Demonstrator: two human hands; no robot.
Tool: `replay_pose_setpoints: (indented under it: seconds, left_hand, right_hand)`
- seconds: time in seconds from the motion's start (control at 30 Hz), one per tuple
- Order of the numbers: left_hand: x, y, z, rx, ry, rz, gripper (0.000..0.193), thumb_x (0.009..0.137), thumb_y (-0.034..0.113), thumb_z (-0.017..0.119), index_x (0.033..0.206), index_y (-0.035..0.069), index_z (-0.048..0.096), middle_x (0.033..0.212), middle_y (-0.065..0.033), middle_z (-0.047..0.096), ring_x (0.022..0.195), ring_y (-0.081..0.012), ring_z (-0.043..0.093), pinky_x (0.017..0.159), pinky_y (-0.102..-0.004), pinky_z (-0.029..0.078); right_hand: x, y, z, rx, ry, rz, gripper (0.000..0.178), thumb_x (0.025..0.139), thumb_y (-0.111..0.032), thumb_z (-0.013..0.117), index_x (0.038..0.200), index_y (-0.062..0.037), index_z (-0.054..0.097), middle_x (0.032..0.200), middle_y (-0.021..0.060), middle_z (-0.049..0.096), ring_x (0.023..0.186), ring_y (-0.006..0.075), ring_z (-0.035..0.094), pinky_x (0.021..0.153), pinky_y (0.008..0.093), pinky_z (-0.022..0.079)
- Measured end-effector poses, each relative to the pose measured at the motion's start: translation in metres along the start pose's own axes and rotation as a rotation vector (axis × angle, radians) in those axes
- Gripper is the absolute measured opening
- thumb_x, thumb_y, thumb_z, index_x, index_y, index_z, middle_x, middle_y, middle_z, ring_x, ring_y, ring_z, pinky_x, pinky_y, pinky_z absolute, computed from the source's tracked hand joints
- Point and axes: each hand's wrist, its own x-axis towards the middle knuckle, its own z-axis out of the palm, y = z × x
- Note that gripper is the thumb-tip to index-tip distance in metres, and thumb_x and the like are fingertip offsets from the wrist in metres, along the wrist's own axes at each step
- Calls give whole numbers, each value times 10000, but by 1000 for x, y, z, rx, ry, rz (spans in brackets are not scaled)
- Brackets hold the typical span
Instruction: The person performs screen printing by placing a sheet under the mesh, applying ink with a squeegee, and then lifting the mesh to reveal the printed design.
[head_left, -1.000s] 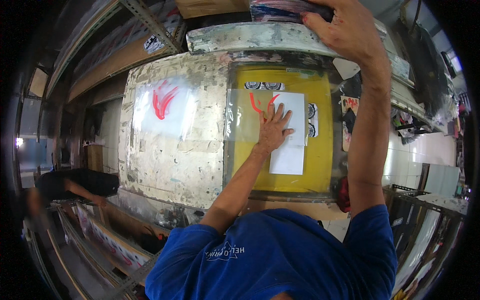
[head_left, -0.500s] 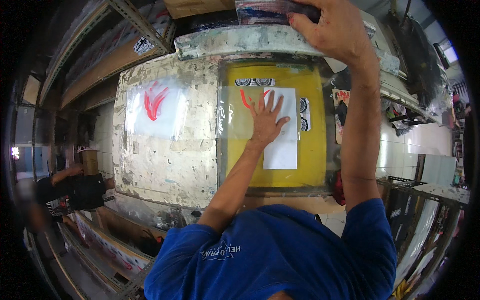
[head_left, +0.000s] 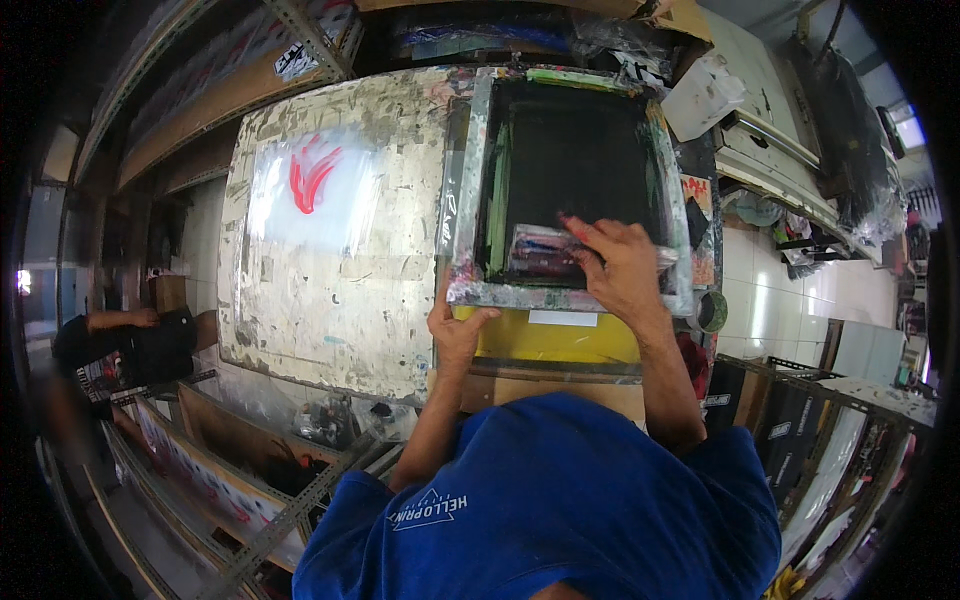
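A printing screen with a paint-stained frame and dark mesh lies over the yellow board. Only the near strip of that board shows, with the end of a white paper on it. My left hand grips the frame's near left corner, thumb along its near edge, other fingers partly hidden. A squeegee with a stained, wide blade lies across the near part of the mesh. My right hand is closed on it, slightly blurred.
Left of the screen, a clear sheet with red strokes lies on a worn, pale tabletop. Metal racks stand at the far left. Another person's arm shows at the left. A small round container sits right of the frame.
The screen has come down over the yellow board and most of the white paper. My left hand moved from the paper to the frame corner; my right hand came nearer, onto the squeegee.
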Motion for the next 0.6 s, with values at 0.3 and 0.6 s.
replay_pose_setpoints:
  seconds: [0.3,0.6]
  left_hand:
    - [-4,-35,-7,752,142,387,746,535,248,917,1184,19,630,1440,-191,447,1274,-384,424,1060,-474,360]
    - [-10,-30,-7,691,147,364,743,579,249,900,1217,-4,616,1419,-220,442,1275,-406,405,1053,-492,353]
  right_hand:
    - [-26,45,88,-158,-211,61,705,624,-93,728,1307,-197,587,1087,82,535,1077,280,479,943,504,305]
    - [108,136,110,-223,29,1,664,640,-112,676,1294,-198,605,1109,82,579,1098,301,498,924,479,317]
